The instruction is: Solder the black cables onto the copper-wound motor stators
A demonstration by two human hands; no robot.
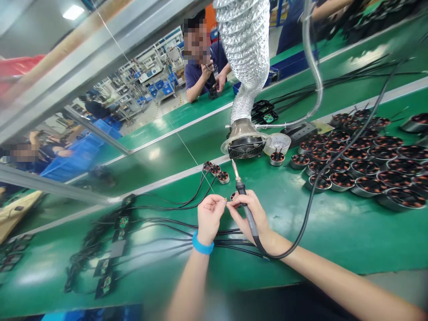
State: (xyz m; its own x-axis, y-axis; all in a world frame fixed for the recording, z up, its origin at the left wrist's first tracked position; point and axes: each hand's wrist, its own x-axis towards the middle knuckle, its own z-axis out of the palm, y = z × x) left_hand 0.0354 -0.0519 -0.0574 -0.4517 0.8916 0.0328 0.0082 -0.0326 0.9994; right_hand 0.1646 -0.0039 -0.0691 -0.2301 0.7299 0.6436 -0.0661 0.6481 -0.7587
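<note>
- The desk [321,227] spreads under everything; its near edge runs behind the forearms, about 5 to 7 o'clock from the hands. A metal rail [170,180] bounds the working strip from 9 round to 12.
- The foil duct [245,58] drops at 12 o'clock to a fan [246,148], limiting room straight ahead.
- At 2 to 3 o'clock, a crowd of coil rings [356,183] shows no thick black cables fitted, so most of the batch seems left to do. Between it and the right forearm lies the widest bare patch, crossed by the iron's cord [309,203].
- Black cables [160,240] run from 9 o'clock to beneath the hands, hemming in that side.
- The right hand [262,225] wraps the soldering iron [249,218], its tip pointing to 12, near the fan and off the work; thumb and finger also reach the piece in hand.
- At 11 o'clock, three small coils [216,169] by the rail have cables leading to them; these look done, though their joints are too small to check.
- The left hand [210,216] pinches a tiny yellowish piece [225,200] directly between the hands; this join looks unfinished.
- A thin pale strand [183,141] slants down from 11 o'clock to the left fingers.
</note>
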